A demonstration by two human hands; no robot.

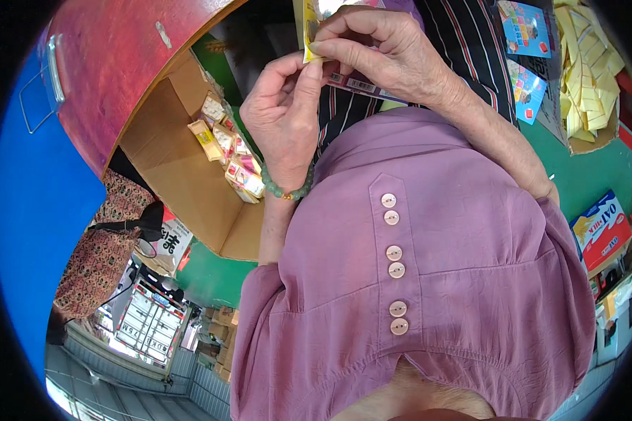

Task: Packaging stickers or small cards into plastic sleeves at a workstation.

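Note:
My left hand (282,116), with a green bead bracelet at the wrist, and my right hand (376,49) meet at the top of the view above my purple buttoned blouse (428,266). Both pinch a small flat packet with a yellow edge (307,31); the right thumb and forefinger grip its edge, and the left fingertips touch it from below. A strip of the packet's printed back (358,84) shows under my right hand. Most of the packet is hidden by my fingers.
An open cardboard box (189,189) at the left holds a row of small colourful packets (232,154). A red round tub (112,63) lies above it. At the right are blue printed cards (525,31), a box of yellow slips (590,70), a green surface (597,172) and a red-and-white carton (602,231).

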